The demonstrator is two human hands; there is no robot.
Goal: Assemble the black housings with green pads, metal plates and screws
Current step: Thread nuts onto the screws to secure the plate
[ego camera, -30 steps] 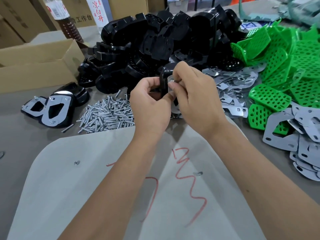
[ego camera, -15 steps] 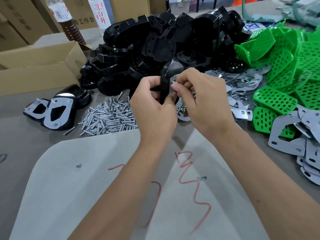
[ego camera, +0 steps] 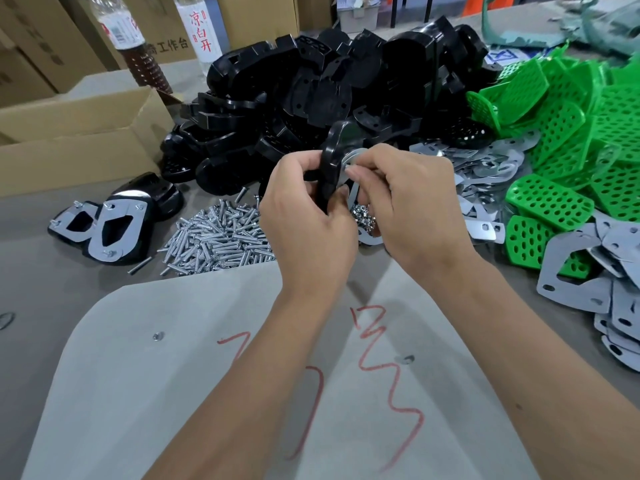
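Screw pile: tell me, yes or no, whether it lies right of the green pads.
No, the screw pile lies left of both hands, far from the green pads.

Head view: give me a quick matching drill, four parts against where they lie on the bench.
Things:
1. screws
2. green pads
3. cardboard box
4. finished housings

Places:
A. far right, heaped beside the black pile
B. far left edge, behind the finished pieces
C. loose heap just left of the left hand
D. lying plate-up between the box and the screws

Pairs: 1-C, 2-A, 3-B, 4-D
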